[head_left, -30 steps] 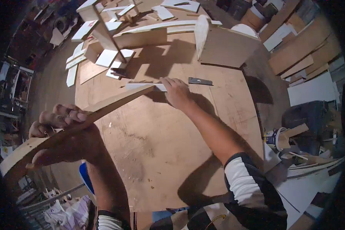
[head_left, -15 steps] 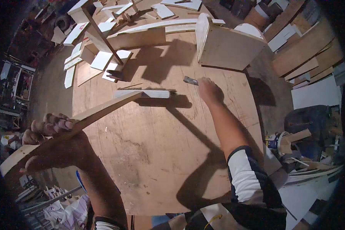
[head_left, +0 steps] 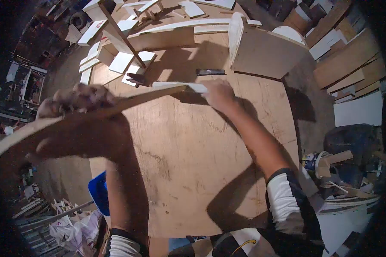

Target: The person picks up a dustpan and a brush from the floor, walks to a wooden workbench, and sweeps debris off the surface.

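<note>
My left hand (head_left: 79, 115) is wrapped around a long, pale wooden bar (head_left: 152, 94), which slants across the left side above the table. At its far end the bar meets a short white crosspiece (head_left: 167, 84), making a T shape. My right hand (head_left: 221, 95) is closed on the right end of this crosspiece, and its fingers hide that end. Just beyond my right hand, a dark, narrow hand tool (head_left: 210, 72) lies on the wooden tabletop (head_left: 188, 171); its exact kind is too small to tell.
An upright wooden panel assembly (head_left: 266, 51) stands at the back right. Cut boards and a wooden frame (head_left: 120, 36) fill the back left. Boards lean at the right (head_left: 347, 60). A bucket (head_left: 321, 162) and a white plastic sack (head_left: 79, 233) are on the floor beside the table.
My right hand has let go of the dark tool, which now lies on the tabletop, and has closed on the white crosspiece. My left hand and the bar have moved up and right.
</note>
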The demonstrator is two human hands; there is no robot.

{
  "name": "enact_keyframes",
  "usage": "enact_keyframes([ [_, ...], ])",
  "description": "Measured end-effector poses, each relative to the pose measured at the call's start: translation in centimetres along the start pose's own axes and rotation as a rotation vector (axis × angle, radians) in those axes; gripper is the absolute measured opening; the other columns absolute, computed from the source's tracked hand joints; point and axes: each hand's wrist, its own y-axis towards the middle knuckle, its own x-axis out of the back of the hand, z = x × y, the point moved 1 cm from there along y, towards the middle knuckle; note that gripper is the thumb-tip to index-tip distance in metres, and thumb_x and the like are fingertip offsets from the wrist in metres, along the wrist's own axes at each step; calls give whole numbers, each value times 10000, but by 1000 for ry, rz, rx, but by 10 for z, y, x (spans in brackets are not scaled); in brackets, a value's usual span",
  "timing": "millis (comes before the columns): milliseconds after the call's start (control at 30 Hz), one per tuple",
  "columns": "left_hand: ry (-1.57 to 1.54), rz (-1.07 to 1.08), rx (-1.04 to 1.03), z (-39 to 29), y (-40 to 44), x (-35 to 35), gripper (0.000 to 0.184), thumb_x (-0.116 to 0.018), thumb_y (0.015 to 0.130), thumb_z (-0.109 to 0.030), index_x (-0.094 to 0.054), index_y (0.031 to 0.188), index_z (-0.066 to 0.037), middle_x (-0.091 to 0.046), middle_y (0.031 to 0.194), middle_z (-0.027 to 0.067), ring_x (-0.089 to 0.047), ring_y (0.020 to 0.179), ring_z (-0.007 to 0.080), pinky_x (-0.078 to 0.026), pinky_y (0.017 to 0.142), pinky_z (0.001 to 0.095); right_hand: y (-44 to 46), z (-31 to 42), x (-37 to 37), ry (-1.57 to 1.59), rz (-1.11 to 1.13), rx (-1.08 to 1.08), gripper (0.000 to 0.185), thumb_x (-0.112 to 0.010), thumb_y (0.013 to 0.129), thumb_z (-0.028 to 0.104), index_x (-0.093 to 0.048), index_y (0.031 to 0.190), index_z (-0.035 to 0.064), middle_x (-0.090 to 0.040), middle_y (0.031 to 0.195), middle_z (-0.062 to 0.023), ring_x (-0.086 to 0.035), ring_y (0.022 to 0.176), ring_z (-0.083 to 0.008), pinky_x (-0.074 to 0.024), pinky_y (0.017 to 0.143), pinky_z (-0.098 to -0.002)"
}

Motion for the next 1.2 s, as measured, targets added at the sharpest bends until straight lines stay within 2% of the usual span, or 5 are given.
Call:
enact_keyframes([
  [200,411,-261,-104,62,-35,25,579,-333,860,-678,-404,933,-108,-507,737,84,-488,535,209,-476,470,359,7,-71,-78,-117,-204,-113,198,-559,759,68,-613,949,64,-640,877,-160,-605,841,-339,-473,749,-442],
  [567,-256,-166,168,-169,-149,37,508,-370,906,-531,-435,1272,-185,-474,1246,73,-414,1143,287,-373,899,483,-168,91,-79,13,-230,-5,373,-547,769,135,-587,1129,45,-607,745,-142,-607,706,-310,-470,614,-457],
  [900,52,425,-8,43,-66,22,491,-404,881,-559,-469,1144,-150,-526,1069,52,-488,893,255,-440,708,411,-59,-62,-65,-267,-263,-321,262,-496,799,100,-588,1044,84,-634,914,-132,-610,845,-317,-484,747,-445],
  [1033,-79,-476,200,-13,-175,50,504,-500,807,-602,-447,980,-131,-411,800,13,-439,668,163,-429,518,285,-133,-19,-94,-339,-26,-304,233,-444,853,120,-589,1028,72,-643,857,-155,-625,830,-310,-474,747,-444],
  [1200,-139,-273,160,-116,-184,39,635,-435,836,-618,-458,1202,-100,-502,1082,77,-524,905,268,-440,755,432,-215,82,-73,-201,14,-237,359,-496,817,149,-554,1152,36,-642,915,-173,-622,813,-332,-475,771,-449],
])
